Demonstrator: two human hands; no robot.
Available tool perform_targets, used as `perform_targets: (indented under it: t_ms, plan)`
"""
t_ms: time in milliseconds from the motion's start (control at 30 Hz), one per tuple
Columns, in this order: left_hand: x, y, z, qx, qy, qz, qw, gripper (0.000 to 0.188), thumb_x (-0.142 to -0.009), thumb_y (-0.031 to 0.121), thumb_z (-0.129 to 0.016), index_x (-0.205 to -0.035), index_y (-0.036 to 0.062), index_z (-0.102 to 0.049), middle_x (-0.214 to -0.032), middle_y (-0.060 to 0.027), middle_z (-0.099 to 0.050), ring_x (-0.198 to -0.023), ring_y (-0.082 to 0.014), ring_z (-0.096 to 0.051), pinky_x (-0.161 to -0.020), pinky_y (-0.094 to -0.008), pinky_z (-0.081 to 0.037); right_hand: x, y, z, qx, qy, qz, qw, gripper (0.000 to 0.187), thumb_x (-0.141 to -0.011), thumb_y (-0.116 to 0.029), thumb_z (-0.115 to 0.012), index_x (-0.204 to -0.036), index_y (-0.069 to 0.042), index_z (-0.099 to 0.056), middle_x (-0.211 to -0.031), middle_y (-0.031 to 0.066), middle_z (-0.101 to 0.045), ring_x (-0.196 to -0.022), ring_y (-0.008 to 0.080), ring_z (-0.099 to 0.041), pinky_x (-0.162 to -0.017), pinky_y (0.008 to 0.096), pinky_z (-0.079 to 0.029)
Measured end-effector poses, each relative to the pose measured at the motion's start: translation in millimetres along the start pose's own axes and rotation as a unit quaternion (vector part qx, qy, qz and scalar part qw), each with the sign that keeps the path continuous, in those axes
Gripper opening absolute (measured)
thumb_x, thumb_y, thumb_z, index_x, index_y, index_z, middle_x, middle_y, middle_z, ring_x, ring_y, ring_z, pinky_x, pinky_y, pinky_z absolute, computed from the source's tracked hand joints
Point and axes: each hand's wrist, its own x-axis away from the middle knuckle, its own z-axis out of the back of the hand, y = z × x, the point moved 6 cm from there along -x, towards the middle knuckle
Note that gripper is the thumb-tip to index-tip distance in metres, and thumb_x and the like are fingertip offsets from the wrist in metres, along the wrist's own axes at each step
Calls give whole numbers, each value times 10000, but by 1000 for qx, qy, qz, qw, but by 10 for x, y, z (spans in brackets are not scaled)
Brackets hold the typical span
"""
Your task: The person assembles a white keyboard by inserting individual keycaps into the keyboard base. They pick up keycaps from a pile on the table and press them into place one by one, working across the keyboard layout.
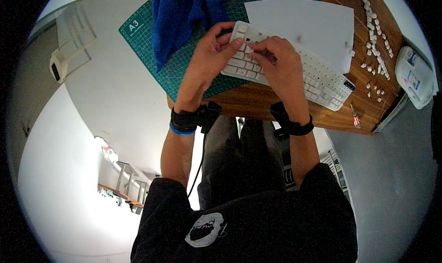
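A white keyboard (pixel 317 85) lies slanted across the table, its far rows stripped of keycaps and its near rows still capped. My left hand (pixel 212 53) grips its left end, thumb on top and fingers round the far edge. Over the upper left keys, my right hand (pixel 282 62) is closed in a pinch on a white keycap (pixel 249 49), mostly covered by the fingertips. Whether that keycap sits on its switch or is lifted cannot be made out. Past the keyboard's right end, loose white keycaps (pixel 372 32) lie in rows on the wood.
Under the keyboard's left part is a green cutting mat (pixel 142 42), with a blue cloth (pixel 177 28) on it. A white sheet (pixel 308 23) lies beyond. A small screwdriver (pixel 355 117) rests near the table's front edge (pixel 322 123); a clear plastic pack (pixel 414 74) stands far right.
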Motion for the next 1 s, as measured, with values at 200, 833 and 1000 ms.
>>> perform_targets:
  t_ms: [200,833,1000]
  plan:
    - [20,7,-1,16,6,13,1000,448,-1004,206,-680,-1390,47,-517,-1216,-98,-722,-1062,-145,-671,-889,-287,-545,24,68,98,-108,-1,-70,992,130,-890,-133,-719,-996,-60,-697,-957,120,-671,-959,330,-641,-848,408,-528]
    - [-23,-33,25,7,19,-3,1000,424,-1002,167,-673,-1373,31,-522,-1162,-126,-742,-976,-155,-710,-804,-287,-581,106,-43,3,6,65,48,997,175,-867,-176,-737,-1029,-112,-734,-990,80,-648,-954,306,-651,-800,412,-558]
    - [0,-22,14,3,14,25,1000,392,-1015,173,-659,-1364,43,-534,-1209,-115,-722,-1034,-149,-679,-886,-289,-557,95,-42,21,12,68,100,993,190,-874,-162,-732,-1058,-117,-744,-969,80,-647,-915,294,-662,-741,396,-566]
